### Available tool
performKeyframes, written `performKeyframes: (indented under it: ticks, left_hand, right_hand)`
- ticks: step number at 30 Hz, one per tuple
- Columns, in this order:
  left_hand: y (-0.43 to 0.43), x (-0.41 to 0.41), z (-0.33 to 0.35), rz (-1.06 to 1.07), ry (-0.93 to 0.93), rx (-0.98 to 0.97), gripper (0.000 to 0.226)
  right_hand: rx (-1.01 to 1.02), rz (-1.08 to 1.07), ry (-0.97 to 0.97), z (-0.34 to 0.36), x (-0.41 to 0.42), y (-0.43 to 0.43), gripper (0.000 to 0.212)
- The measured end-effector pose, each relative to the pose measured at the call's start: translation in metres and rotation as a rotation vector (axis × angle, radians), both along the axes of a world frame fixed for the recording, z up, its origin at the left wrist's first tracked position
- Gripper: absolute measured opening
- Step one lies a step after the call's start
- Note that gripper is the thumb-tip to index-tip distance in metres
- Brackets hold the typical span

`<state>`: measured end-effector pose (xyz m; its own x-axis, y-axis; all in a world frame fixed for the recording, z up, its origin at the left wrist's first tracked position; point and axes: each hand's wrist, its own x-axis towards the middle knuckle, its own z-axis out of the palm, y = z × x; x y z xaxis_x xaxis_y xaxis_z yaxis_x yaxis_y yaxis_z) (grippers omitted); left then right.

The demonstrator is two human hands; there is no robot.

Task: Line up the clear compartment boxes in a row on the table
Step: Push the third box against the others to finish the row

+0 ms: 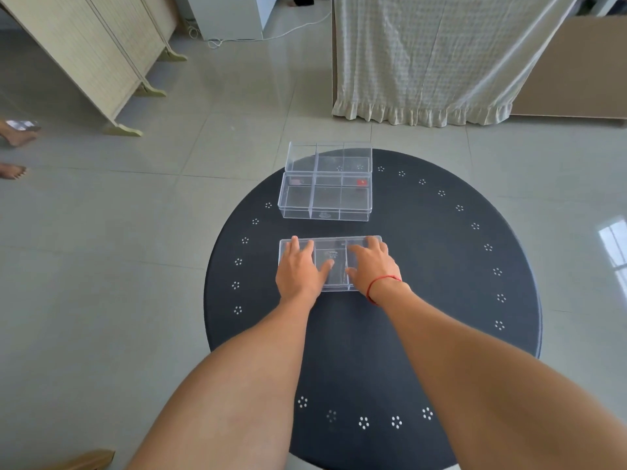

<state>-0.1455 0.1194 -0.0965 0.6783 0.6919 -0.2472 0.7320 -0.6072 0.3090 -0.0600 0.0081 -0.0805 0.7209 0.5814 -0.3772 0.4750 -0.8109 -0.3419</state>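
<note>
Three clear compartment boxes sit on a round black table (441,273). The far box (328,157) reaches the table's back edge. The middle box (325,200) lies right against it and carries a small red sticker at its right. A gap separates these from the near box (334,254), which lies crosswise at the table's centre. My left hand (300,269) presses down on the near box's left end, and my right hand (371,266) covers its right end. Fingers reach the box's far edge, and both thumbs point toward its middle compartment.
Grey tiled floor surrounds the table. A folding slatted screen (101,56) stands at the back left, and a cloth-draped piece of furniture (424,62) at the back right. Another person's bare feet (15,154) show at the left edge. A white cable (271,35) trails on the floor.
</note>
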Motion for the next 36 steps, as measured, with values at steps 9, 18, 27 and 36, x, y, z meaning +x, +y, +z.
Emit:
performKeyframes:
  ticks: [9, 18, 27, 36]
  left_hand:
    - [0.041, 0.02, -0.001, -0.15, 0.097, -0.075, 0.077]
    - [0.049, 0.033, 0.003, -0.07, 0.039, -0.045, 0.071]
    - [0.054, 0.041, 0.002, -0.067, 0.027, -0.064, 0.071]
    - [0.054, 0.042, 0.004, -0.056, 0.032, -0.085, 0.071]
  right_hand:
    - [0.007, 0.017, 0.023, -0.01, 0.011, 0.024, 0.066]
    - [-0.01, -0.016, 0.044, -0.009, 0.022, 0.04, 0.067]
    - [-0.006, -0.024, 0.052, -0.008, 0.032, 0.046, 0.067]
    - [-0.01, -0.042, 0.056, -0.007, 0.035, 0.05, 0.065]
